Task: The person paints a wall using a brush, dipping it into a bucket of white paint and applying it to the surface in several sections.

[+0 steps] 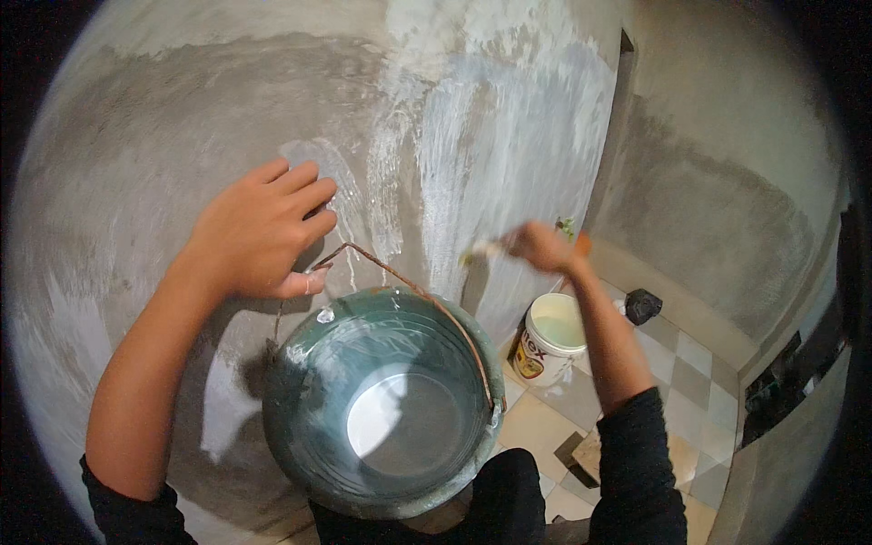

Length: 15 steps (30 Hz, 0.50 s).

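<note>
My left hand (272, 225) is spread near the grey plaster wall (225, 109), above the rim of a large green bucket (381, 436). Its whitened thumb lies over the bucket's rusty wire handle (436, 300); no grip on the wire shows. The bucket stands against my legs, mouth towards me, with pale liquid or a whitish bottom inside. Blurred by motion, my right hand (545, 246) is closed around a paintbrush (485, 251), bristles pointing left at the wall. White streaks of wet paint (504, 136) and drips cover the wall there.
A white paint pail (548, 340) with pale green liquid stands on the checkered tile floor (538, 426) below my right forearm. Beyond it lies a black object (642, 306). A brownish block (587, 458) sits near my knee (511, 477). Another wall (708, 218) meets this one at right.
</note>
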Each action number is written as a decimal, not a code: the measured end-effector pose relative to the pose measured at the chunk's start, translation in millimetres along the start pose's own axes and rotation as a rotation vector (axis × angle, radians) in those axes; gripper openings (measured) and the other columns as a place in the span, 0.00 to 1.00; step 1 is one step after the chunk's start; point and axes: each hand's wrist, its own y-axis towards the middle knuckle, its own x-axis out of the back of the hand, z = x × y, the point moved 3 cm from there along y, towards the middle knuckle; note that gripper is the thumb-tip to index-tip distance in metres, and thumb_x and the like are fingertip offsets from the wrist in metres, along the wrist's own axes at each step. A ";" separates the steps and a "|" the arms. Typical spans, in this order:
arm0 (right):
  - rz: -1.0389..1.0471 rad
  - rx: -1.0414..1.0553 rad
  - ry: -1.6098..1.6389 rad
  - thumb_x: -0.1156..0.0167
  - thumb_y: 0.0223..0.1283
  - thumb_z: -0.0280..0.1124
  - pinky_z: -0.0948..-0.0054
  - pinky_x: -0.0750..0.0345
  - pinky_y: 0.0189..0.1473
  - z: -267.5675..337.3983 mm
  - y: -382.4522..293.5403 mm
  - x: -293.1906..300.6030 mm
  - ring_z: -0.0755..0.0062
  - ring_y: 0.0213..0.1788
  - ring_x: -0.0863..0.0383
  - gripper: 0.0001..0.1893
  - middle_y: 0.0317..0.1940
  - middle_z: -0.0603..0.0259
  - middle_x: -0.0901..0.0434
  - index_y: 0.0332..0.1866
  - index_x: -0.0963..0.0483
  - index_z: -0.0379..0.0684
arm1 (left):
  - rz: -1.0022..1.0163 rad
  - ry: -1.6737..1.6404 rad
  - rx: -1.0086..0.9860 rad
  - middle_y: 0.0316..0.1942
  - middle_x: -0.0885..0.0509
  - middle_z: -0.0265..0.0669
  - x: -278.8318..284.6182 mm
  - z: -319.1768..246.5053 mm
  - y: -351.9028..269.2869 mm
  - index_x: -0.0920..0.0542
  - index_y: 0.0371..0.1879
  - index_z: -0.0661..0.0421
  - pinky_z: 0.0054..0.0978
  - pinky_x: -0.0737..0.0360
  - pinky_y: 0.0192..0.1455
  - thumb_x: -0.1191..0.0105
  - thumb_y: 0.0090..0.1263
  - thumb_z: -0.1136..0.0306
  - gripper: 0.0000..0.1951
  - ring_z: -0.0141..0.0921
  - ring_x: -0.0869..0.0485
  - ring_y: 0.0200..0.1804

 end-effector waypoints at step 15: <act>-0.453 -0.165 0.239 0.43 0.65 0.25 0.53 0.20 0.47 -5.9 -92.0 -160.4 0.37 0.44 0.14 0.17 0.41 0.34 0.17 0.58 0.18 0.40 | -0.004 0.012 0.005 0.45 0.22 0.40 5.3 -5.9 14.5 0.19 0.35 0.57 0.37 0.27 0.53 0.33 0.46 0.50 0.24 0.40 0.25 0.50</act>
